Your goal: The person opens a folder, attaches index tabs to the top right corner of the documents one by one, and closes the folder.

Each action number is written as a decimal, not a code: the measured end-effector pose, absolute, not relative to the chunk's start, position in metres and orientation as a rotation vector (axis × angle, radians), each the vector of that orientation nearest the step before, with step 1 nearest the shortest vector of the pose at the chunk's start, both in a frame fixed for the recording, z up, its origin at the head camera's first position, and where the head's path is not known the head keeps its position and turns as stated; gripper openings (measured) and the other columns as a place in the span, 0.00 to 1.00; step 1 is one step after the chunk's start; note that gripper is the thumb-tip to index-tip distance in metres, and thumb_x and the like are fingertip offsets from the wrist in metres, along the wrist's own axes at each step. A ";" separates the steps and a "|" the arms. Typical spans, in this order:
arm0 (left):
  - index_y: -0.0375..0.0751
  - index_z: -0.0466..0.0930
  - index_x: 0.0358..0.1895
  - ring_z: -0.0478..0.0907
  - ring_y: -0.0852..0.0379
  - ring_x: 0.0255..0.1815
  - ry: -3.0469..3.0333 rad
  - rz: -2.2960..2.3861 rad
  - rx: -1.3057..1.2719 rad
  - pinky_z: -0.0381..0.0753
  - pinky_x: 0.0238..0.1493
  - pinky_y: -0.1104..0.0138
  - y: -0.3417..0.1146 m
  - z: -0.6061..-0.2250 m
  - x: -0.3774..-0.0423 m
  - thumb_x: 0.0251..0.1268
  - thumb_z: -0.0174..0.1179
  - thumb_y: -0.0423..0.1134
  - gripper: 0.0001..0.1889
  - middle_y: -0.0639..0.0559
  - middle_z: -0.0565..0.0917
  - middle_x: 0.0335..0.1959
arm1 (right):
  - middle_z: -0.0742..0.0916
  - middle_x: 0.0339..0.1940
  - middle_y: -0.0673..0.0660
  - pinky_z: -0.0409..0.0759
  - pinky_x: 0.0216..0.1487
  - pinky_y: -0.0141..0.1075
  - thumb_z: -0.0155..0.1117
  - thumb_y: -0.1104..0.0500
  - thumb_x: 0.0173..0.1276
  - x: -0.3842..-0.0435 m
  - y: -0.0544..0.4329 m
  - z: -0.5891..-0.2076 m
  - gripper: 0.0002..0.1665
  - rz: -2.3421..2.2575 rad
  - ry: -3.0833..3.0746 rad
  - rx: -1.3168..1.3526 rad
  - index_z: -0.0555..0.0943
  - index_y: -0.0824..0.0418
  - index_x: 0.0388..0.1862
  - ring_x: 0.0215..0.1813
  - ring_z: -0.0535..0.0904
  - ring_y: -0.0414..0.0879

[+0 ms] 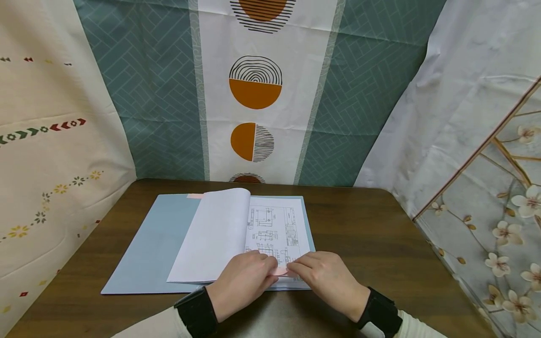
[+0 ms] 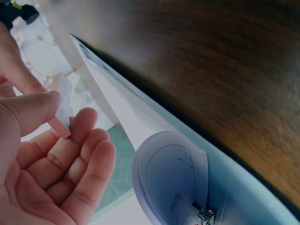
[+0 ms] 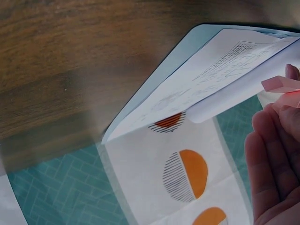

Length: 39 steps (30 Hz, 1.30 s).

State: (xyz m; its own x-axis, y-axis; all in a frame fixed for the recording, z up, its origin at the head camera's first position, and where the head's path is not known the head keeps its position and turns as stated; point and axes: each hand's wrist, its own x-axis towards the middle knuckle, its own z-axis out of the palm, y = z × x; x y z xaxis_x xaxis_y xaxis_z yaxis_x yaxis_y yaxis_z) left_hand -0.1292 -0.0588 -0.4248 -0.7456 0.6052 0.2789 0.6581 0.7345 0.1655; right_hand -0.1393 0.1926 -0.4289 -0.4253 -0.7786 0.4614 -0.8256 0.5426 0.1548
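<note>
A small pad of pink sticky notes (image 2: 61, 105) is held over the printed drawing sheet (image 1: 291, 225). My left hand (image 1: 244, 274) pinches it between thumb and fingers, the other fingers loosely bent below. From the other side my right hand (image 1: 331, 279) pinches the pad's edge; in the right wrist view a pink leaf (image 3: 289, 99) shows apart from the block at those fingers. Under both hands lies an open light blue folder (image 1: 143, 253) with a stack of papers. One white page (image 1: 215, 234) is turned to the left and curls up at the fold.
A pink strip (image 1: 195, 196) sticks out at the folder's top edge. Inside the curled page, the left wrist view shows a metal clip (image 2: 205, 214). The brown wooden table (image 1: 359, 230) extends to the right, with patterned cloths (image 1: 169, 94) hanging around it.
</note>
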 end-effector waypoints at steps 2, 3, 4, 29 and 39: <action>0.48 0.91 0.44 0.76 0.62 0.29 -2.734 -0.375 -1.007 0.78 0.36 0.69 -0.058 -0.425 -0.129 0.67 0.80 0.48 0.11 0.58 0.90 0.33 | 0.94 0.44 0.45 0.89 0.47 0.35 0.89 0.57 0.61 -0.139 0.193 -0.429 0.19 0.141 -2.307 1.295 0.94 0.53 0.52 0.44 0.91 0.38; 0.48 0.91 0.44 0.76 0.62 0.29 -2.735 -0.375 -1.008 0.79 0.36 0.69 -0.058 -0.424 -0.129 0.67 0.80 0.48 0.11 0.58 0.90 0.33 | 0.95 0.44 0.45 0.90 0.47 0.36 0.89 0.57 0.61 -0.139 0.193 -0.429 0.19 0.145 -2.311 1.294 0.94 0.53 0.51 0.44 0.91 0.38; 0.48 0.91 0.44 0.76 0.62 0.29 -2.736 -0.375 -1.010 0.79 0.36 0.69 -0.058 -0.424 -0.128 0.67 0.80 0.48 0.11 0.58 0.90 0.33 | 0.95 0.44 0.45 0.90 0.47 0.36 0.89 0.58 0.60 -0.139 0.193 -0.429 0.19 0.148 -2.312 1.294 0.94 0.53 0.51 0.44 0.91 0.38; 0.49 0.91 0.43 0.77 0.62 0.29 -2.737 -0.386 -1.010 0.78 0.35 0.70 -0.058 -0.425 -0.128 0.67 0.80 0.49 0.11 0.58 0.89 0.32 | 0.94 0.39 0.44 0.89 0.44 0.32 0.94 0.59 0.51 -0.140 0.191 -0.423 0.21 0.249 -2.295 1.265 0.95 0.51 0.45 0.37 0.89 0.37; 0.49 0.90 0.42 0.77 0.63 0.30 -2.711 -0.395 -1.032 0.78 0.35 0.70 -0.058 -0.426 -0.128 0.67 0.80 0.48 0.11 0.58 0.88 0.31 | 0.94 0.41 0.45 0.89 0.48 0.35 0.94 0.61 0.52 -0.140 0.190 -0.422 0.22 0.253 -2.318 1.254 0.95 0.51 0.45 0.41 0.90 0.39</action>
